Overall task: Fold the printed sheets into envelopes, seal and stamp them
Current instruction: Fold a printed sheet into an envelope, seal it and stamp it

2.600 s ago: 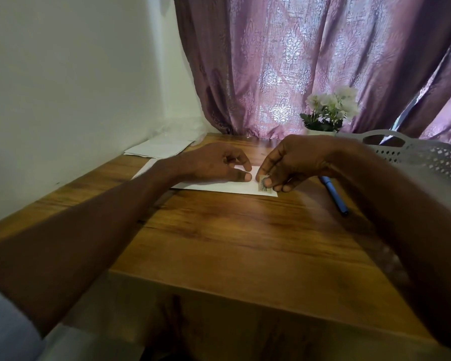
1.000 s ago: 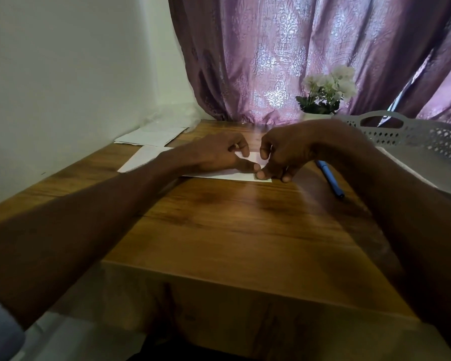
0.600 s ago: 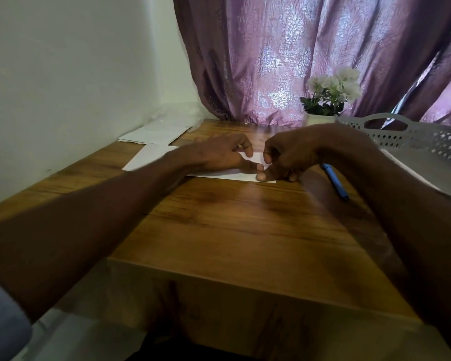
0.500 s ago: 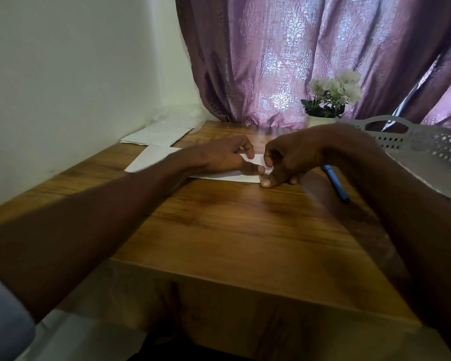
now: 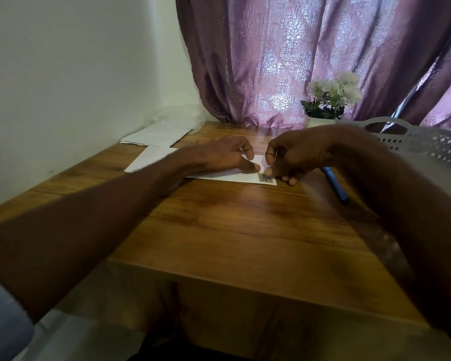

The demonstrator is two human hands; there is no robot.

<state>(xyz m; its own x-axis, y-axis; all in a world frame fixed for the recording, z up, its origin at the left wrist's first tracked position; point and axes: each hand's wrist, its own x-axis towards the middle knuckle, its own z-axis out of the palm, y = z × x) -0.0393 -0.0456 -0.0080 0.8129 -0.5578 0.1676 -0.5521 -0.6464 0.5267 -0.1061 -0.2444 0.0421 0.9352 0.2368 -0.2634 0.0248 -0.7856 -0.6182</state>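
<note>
Fingertips of the right hand (image 5: 294, 155) curl down onto the stamp (image 5: 267, 178), which lies on the near right corner of the white envelope (image 5: 241, 175); whether that grip pinches the stamp or only presses it, I cannot tell. The left hand (image 5: 223, 156) lies flat on the envelope just beside it, fingers straight, thumb tip close to the stamp. The envelope lies towards the far edge of the wooden worktop (image 5: 245, 230). More white sheets (image 5: 156, 138) lie by the far left corner against the wall. A blue pen (image 5: 335, 184) lies right of the envelope, near a white perforated basket (image 5: 427, 147). A potted white flower (image 5: 331, 100) stands at the far edge before the purple curtain (image 5: 297, 53).
</note>
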